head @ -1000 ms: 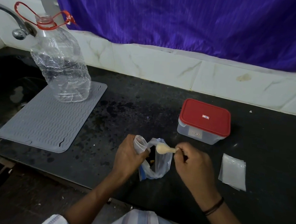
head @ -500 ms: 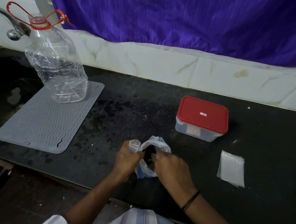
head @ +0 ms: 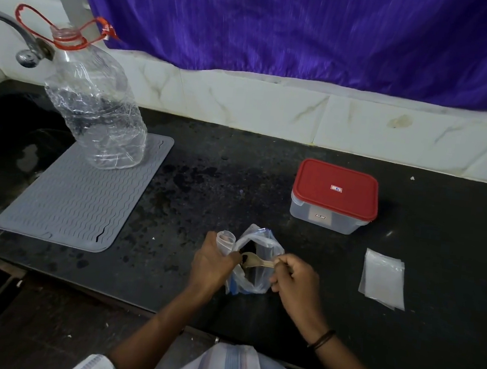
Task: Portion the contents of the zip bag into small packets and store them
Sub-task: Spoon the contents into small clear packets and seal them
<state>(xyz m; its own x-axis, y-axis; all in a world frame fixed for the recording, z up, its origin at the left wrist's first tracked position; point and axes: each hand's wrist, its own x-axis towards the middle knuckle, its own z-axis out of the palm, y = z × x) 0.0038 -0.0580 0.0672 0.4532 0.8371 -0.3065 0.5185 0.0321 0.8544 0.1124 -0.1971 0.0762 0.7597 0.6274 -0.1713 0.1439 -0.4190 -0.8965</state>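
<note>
Black table (head: 268,169), lower centre of frame: left hand (head: 213,263), fingers curled round small packet (head: 225,241); zip bag (head: 253,263) standing open between hands; right hand (head: 295,277), fingers pinching wooden spoon (head: 255,260) over bag mouth; spare packets (head: 382,277) at right.

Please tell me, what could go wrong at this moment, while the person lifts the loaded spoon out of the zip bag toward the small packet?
1. The small packet has a narrow mouth, and the left hand grips it together with the zip bag; dark contents could fall from the spoon onto the counter.
2. The soft bag stands only by that grip, so it may sag and spill.
3. The right hand holds the spoon at its far end, so it may wobble.
</note>
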